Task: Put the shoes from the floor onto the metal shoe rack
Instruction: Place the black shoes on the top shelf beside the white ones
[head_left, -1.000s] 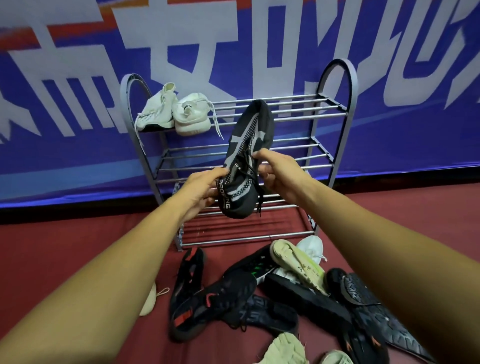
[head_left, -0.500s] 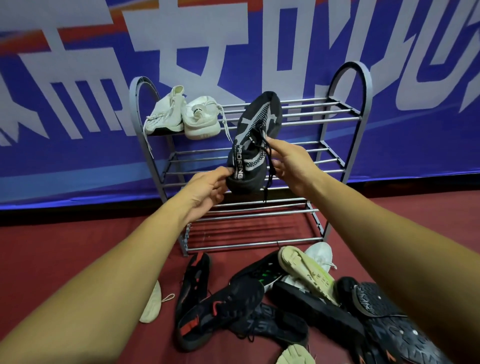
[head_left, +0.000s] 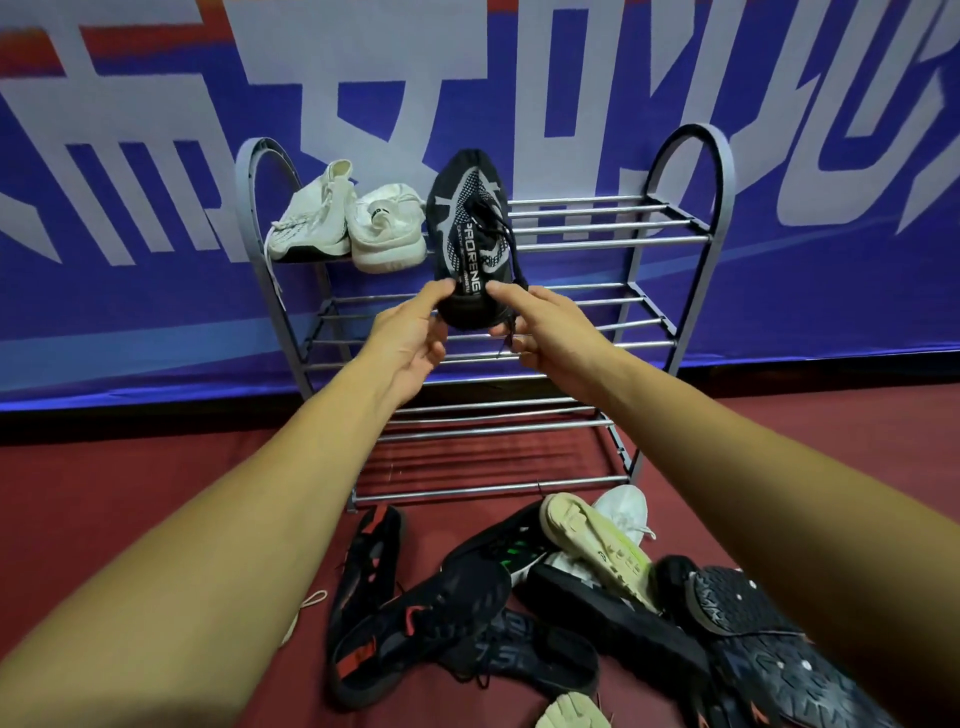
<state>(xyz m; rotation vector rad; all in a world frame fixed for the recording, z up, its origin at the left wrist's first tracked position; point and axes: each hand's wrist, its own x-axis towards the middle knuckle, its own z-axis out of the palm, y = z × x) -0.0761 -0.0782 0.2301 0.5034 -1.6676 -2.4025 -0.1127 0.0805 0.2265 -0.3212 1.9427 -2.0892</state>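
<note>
A black shoe with grey pattern and lettering (head_left: 470, 234) is held up at the top shelf of the grey metal shoe rack (head_left: 613, 223), toe pointing up toward the wall, just right of two white shoes (head_left: 348, 221) on that shelf. My left hand (head_left: 410, 338) grips the shoe's heel from the left, thumb on top. My right hand (head_left: 540, 332) pinches the heel from the right, where a loose black lace hangs. Whether the toe rests on the bars I cannot tell.
A pile of several shoes lies on the red floor in front of the rack: black ones with red accents (head_left: 415, 629), a black one with green marks (head_left: 511, 551), a pale-soled white one (head_left: 597, 545), dark studded soles (head_left: 769, 639). A blue banner (head_left: 156, 260) backs the rack.
Both hands have lifted the black shoe up and forward from in front of the middle shelves to the top shelf level. My grip has slid down to its heel.
</note>
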